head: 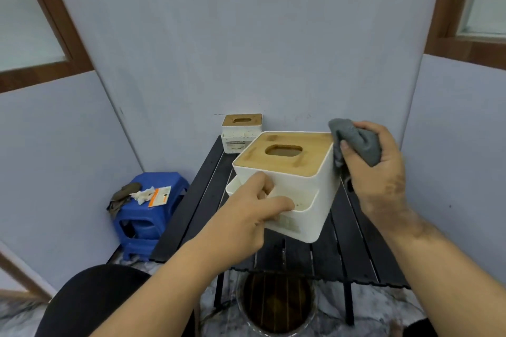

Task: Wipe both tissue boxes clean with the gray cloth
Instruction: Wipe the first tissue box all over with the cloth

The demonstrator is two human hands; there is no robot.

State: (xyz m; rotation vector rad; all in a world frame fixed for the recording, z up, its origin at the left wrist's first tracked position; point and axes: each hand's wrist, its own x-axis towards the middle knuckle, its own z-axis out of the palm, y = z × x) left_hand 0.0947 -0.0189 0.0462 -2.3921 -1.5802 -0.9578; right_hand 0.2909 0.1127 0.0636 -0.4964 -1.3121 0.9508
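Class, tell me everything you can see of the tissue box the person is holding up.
The near tissue box is a white, plastic-looking cube with rounded corners and a wood-coloured lid with a rounded slot. A shallow open tray runs along its front. It is tilted and lifted above the black slatted table. The left hand grips its front, fingers hooked into the tray. The right hand presses the bunched gray cloth against its far right corner.

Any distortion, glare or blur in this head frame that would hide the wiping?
Head view: wide-angle bending curves the window frames and walls at the edges; light is soft and even, no glare on the near tissue box; the gray cloth in the right hand and the left hand are sharp; the far tissue box is small, slightly soft.
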